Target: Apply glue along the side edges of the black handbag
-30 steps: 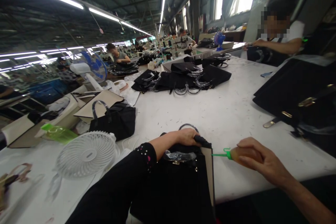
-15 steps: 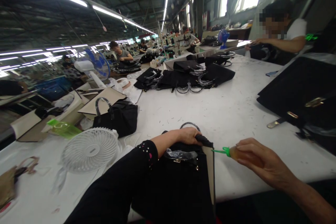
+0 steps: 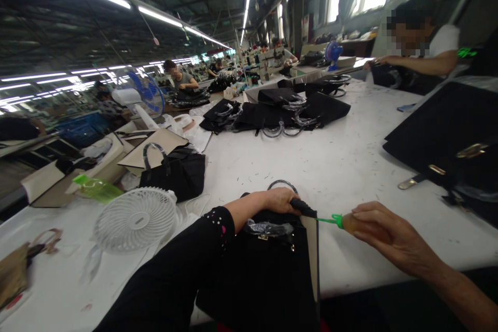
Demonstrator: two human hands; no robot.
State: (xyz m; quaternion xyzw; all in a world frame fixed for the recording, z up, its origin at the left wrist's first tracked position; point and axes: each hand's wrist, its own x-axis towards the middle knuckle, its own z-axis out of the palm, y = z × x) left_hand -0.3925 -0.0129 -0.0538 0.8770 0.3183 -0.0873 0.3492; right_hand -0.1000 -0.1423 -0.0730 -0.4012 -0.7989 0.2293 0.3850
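Note:
A black handbag (image 3: 260,275) with gold-coloured fittings and plastic-wrapped handles lies before me at the table's front edge. My left hand (image 3: 283,201) grips its upper right part, fingers closed over the black edge. Along the bag's right side runs a beige panel (image 3: 310,244). In my right hand (image 3: 389,236) is a small squeeze bottle (image 3: 352,223) with amber contents and a thin green nozzle. The nozzle's tip points left and reaches the bag's edge close to my left fingers; whether it touches cannot be made out.
A white fan (image 3: 136,220) and a green bottle (image 3: 97,188) are on my left, beside another black handbag (image 3: 181,174). More black bags (image 3: 272,114) lie across the white table (image 3: 249,158). At right rests a large black bag (image 3: 447,135); beyond it a co-worker (image 3: 424,57) handles dark material.
The view has shifted slightly. The nozzle tip stays at the bag's edge, and both hands keep nearly the same place and hold.

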